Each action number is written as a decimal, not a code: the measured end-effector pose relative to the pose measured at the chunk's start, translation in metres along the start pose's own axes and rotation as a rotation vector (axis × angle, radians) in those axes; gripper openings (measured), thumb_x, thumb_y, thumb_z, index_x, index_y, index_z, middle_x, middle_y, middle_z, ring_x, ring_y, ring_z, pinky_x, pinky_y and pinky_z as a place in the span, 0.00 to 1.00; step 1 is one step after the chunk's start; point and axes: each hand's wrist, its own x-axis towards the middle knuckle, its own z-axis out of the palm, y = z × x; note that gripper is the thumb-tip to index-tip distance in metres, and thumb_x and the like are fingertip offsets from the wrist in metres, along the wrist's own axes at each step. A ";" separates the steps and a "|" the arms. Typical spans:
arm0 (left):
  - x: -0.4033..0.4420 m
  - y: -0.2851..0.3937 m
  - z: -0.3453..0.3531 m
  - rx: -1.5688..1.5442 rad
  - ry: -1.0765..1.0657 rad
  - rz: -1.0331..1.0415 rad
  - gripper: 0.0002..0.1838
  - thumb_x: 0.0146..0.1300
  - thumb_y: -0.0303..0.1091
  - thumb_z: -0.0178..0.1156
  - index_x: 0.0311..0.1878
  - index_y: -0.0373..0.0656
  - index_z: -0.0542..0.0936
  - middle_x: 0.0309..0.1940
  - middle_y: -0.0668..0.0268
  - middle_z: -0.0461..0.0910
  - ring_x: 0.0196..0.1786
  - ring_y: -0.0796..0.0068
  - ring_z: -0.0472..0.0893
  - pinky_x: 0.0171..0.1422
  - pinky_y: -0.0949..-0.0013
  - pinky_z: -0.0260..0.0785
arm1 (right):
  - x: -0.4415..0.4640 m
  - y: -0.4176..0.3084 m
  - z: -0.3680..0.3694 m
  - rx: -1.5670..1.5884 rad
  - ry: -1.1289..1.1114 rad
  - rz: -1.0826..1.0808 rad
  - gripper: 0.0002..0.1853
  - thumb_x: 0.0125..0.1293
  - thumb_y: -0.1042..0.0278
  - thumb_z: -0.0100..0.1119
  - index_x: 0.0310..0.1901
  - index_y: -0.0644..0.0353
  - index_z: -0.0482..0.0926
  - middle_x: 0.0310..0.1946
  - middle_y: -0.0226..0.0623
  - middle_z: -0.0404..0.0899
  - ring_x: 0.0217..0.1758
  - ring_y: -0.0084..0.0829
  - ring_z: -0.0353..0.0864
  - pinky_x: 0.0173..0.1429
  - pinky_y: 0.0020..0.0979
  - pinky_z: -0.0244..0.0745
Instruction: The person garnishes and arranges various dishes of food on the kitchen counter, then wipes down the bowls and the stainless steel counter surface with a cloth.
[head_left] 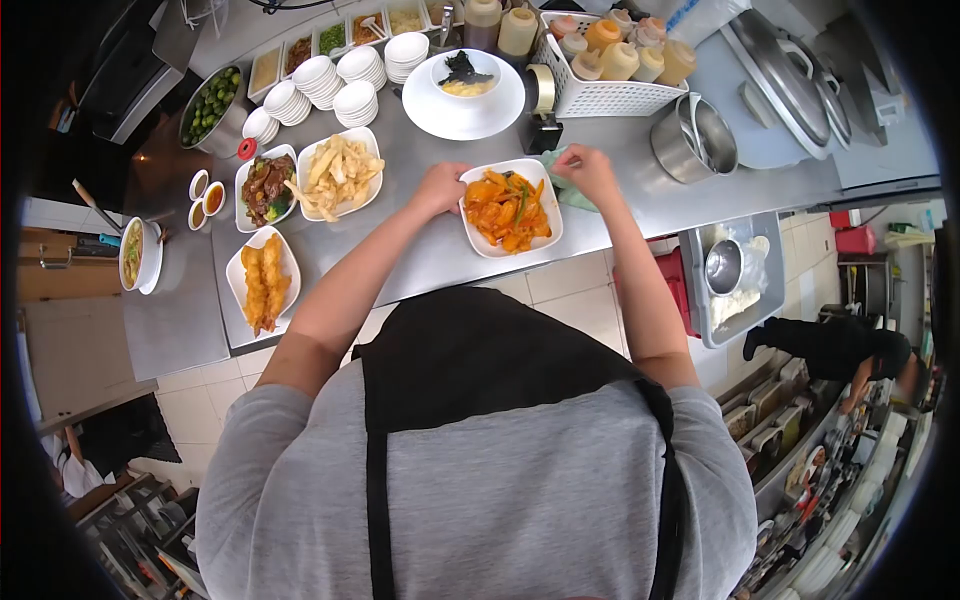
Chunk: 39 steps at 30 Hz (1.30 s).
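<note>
A square white bowl (552,238) of orange, saucy food (505,212) sits near the front edge of the steel counter. Gripping its upper-left rim is my left hand (440,188), its fingertips partly hidden. My right hand (588,172) is just beyond the bowl's right side, fingers pinched on a green cloth (578,197) that lies against the bowl. To the left are a white dish of pale fried strips (340,172), a dish of dark meat with broccoli (268,188) and a dish of battered fried pieces (264,280).
A white bowl on a plate (430,118) stands behind, beside a tape dispenser (541,130). Sauce bottles fill a white basket (600,98); a steel pot (672,150) is at right. Stacked small cups (322,80) line the back. A noodle bowl (150,262) is far left. Another person (850,350) bends at right.
</note>
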 end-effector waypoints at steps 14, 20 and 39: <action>0.000 -0.007 0.007 0.017 0.071 0.035 0.20 0.48 0.21 0.45 0.48 0.37 0.74 0.30 0.58 0.79 0.20 0.73 0.78 0.23 0.74 0.72 | -0.047 -0.019 -0.002 -0.075 -0.008 0.023 0.04 0.47 0.74 0.52 0.26 0.61 0.75 0.21 0.42 0.75 0.25 0.42 0.76 0.33 0.36 0.71; 0.001 -0.011 0.008 -0.063 0.060 0.044 0.20 0.48 0.22 0.45 0.47 0.37 0.74 0.29 0.58 0.79 0.19 0.74 0.77 0.21 0.74 0.71 | -0.043 -0.019 -0.004 -0.535 -0.213 -0.399 0.10 0.46 0.79 0.52 0.32 0.57 0.77 0.33 0.37 0.72 0.38 0.38 0.74 0.40 0.35 0.72; -0.042 -0.046 0.001 -0.185 0.083 -0.114 0.14 0.50 0.27 0.54 0.41 0.36 0.73 0.33 0.54 0.78 0.33 0.66 0.79 0.30 0.65 0.74 | -0.069 0.034 -0.089 -0.003 0.190 0.030 0.05 0.52 0.69 0.58 0.27 0.60 0.75 0.23 0.35 0.75 0.27 0.25 0.71 0.33 0.28 0.67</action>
